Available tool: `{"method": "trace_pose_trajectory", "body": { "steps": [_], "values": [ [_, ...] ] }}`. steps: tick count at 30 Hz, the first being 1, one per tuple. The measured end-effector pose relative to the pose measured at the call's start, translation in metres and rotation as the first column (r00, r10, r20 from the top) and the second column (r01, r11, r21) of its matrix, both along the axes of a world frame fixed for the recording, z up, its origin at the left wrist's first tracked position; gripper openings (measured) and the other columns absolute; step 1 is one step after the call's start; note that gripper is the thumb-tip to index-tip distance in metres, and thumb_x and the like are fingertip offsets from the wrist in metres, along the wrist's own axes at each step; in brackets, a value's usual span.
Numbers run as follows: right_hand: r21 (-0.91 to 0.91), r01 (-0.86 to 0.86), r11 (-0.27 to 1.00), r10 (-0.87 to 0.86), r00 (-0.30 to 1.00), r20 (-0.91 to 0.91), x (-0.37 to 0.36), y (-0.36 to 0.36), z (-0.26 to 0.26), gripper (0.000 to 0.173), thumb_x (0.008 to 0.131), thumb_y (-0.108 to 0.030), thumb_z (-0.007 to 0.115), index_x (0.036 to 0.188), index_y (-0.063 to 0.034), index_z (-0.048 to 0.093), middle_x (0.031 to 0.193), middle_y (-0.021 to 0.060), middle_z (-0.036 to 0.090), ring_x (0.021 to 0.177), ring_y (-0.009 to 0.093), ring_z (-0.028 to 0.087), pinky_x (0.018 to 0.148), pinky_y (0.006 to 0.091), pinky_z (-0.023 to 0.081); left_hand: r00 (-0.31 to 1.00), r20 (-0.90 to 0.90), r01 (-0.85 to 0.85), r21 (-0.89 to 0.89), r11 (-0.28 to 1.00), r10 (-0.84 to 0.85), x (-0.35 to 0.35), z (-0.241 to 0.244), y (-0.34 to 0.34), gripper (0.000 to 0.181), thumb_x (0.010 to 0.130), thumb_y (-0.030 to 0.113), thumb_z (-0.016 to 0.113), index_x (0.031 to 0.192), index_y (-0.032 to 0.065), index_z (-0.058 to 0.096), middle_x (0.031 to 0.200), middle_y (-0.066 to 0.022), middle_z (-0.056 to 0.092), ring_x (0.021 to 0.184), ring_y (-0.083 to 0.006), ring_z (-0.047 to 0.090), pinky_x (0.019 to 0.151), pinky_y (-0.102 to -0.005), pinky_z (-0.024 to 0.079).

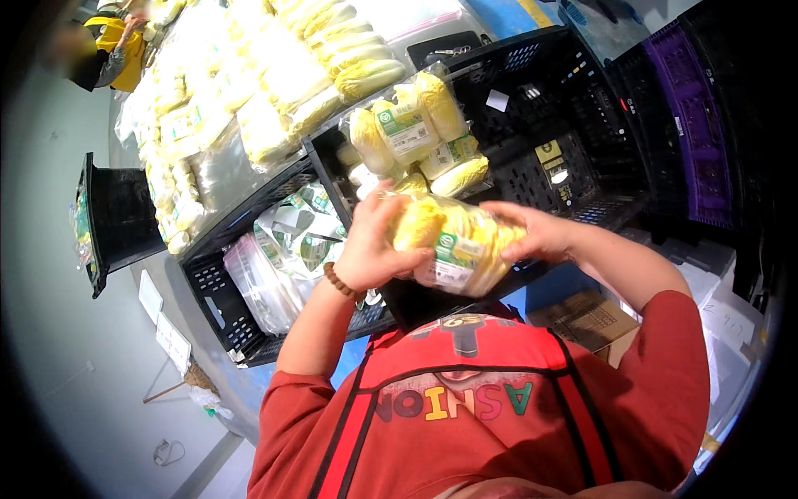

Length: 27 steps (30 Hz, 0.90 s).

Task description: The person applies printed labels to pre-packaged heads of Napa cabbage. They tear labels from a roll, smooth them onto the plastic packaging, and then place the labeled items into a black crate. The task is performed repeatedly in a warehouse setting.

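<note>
Between my left hand point(380, 243) and my right hand point(536, 232) is a clear plastic bag of small napa cabbages point(467, 246) with a green and white label. Both hands grip it, one at each end, above the near edge of a black plastic crate point(598, 181). Just beyond it, several bagged cabbages point(405, 125) with similar labels are stacked at that crate's left end. A wooden bead bracelet is on my left wrist.
Many yellow cabbages point(368, 78) cover the table beyond. A second black crate point(218, 312) at left holds label strips point(299, 231) and plastic bags point(262, 287). Purple and black crates point(692, 125) stand right, a cardboard box point(580, 321) below. Another person point(115, 53) is at the far left.
</note>
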State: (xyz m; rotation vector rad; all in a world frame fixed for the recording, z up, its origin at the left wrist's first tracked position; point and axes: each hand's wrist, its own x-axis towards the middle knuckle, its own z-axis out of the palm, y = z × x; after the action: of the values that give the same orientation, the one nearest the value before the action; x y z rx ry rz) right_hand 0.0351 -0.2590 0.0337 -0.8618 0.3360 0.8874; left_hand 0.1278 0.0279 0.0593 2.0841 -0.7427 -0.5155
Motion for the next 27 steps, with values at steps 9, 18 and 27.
{"method": "trace_pose_trajectory", "body": {
  "steps": [9, 18, 27],
  "values": [
    [-0.134, -0.596, 0.792, 0.580, 0.802, -0.145, 0.028, -0.016, -0.058, 0.077, 0.071, -0.012, 0.077, 0.134, 0.0023, 0.034, 0.126, 0.0106, 0.049, 0.116, 0.020, 0.046, 0.100, 0.0334, 0.036, 0.964, -0.163, 0.248, 0.272, 0.930, -0.210, 0.021, -0.054, -0.040, 0.069, 0.061, 0.041, 0.071, 0.116, 0.0031, 0.054, 0.120, -0.0211, 0.047, 0.109, -0.0389, 0.045, 0.095, -0.0413, 0.038],
    [-0.062, -0.501, 0.863, 0.504, 0.852, 0.139, 0.027, 0.000, -0.100, 0.080, 0.071, -0.023, 0.077, 0.136, -0.0078, 0.033, 0.130, 0.0070, 0.044, 0.124, 0.018, 0.036, 0.103, 0.0333, 0.030, 0.944, 0.006, 0.295, 0.440, 0.848, -0.331, 0.014, -0.055, -0.053, 0.073, 0.056, 0.041, 0.073, 0.120, 0.0132, 0.054, 0.142, -0.0158, 0.029, 0.129, -0.0440, 0.027, 0.101, -0.0563, 0.031],
    [-0.495, -0.498, 0.712, 0.588, 0.808, 0.033, 0.044, -0.009, -0.140, 0.070, 0.077, -0.033, 0.070, 0.134, -0.0069, 0.040, 0.134, 0.0104, 0.046, 0.124, 0.022, 0.040, 0.099, 0.0355, 0.033, 0.789, 0.350, 0.320, 0.466, 0.825, -0.504, -0.071, -0.063, -0.043, 0.027, 0.076, 0.014, 0.055, 0.102, 0.0116, 0.055, 0.113, -0.0065, 0.055, 0.114, -0.0251, 0.048, 0.095, -0.0524, 0.037]
  ]
}}
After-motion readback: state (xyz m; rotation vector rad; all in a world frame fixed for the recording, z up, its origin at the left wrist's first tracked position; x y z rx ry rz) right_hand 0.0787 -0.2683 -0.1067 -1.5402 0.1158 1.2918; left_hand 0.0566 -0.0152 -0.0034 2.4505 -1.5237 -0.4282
